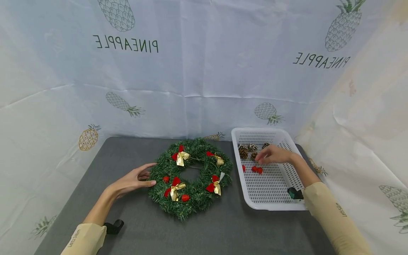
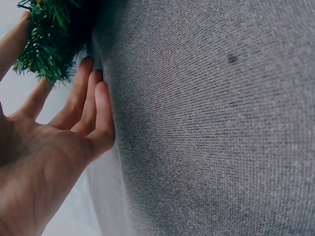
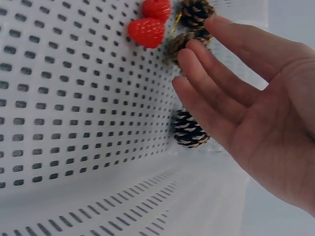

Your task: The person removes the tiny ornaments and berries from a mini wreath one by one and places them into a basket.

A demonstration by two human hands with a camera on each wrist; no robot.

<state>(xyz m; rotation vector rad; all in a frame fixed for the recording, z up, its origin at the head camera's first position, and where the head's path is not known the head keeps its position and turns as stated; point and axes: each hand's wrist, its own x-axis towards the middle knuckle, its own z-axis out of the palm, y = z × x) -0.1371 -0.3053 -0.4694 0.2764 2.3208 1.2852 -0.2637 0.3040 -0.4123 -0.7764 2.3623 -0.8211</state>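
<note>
The head view shows the whole gray counter (image 1: 134, 226). A green wreath (image 1: 191, 177) with red and gold bows lies in the middle of it, nearer the back edge. A white basket (image 1: 271, 198) sits just beside the wreath, at the right edge of the counter.

The left wrist view shows only the counter cloth up close, the left hand (image 2: 54, 162) and a bit of the wreath's green needles (image 2: 49, 44). The right wrist view looks inside the basket. There you can see the little holes, two red berries (image 3: 150, 22) and three pine cones (image 3: 189, 129) very close. The head view shows these only as small dots near the back of the basket.

The left hand (image 1: 135, 180) is open, with its fingers straight and spread a little. Its fingertips touch the left side of the wreath. It holds nothing.

The right hand (image 1: 274, 154) is inside the basket, near the back. Its fingers (image 3: 206, 93) are straight and loose, right by the pine cones and the berries. It holds nothing, and I cannot tell if it touches a cone.
</note>
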